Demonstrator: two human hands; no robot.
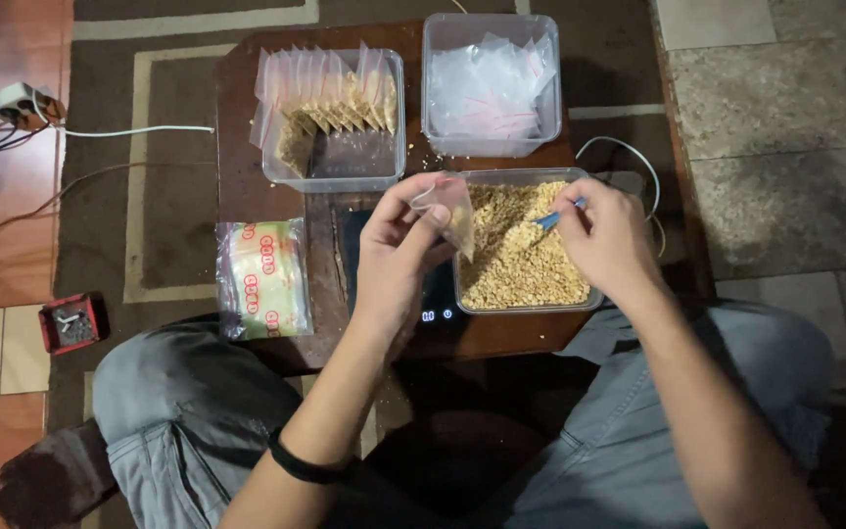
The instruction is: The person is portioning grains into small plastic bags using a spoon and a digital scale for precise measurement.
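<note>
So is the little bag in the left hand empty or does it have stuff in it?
Partly filled: the small bag in the left hand shows tan grains at its bottom.

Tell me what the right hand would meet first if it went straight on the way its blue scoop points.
Probably the small bag held by the left hand: the right hand aims its scoop leftward at it, just above the grain tub. Depth is unclear.

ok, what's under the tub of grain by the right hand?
The tub of grain sits partly on a black digital scale. Only the scale's left part and lit display show; the rest is covered by the tub. Below it is the dark wooden table.
</note>
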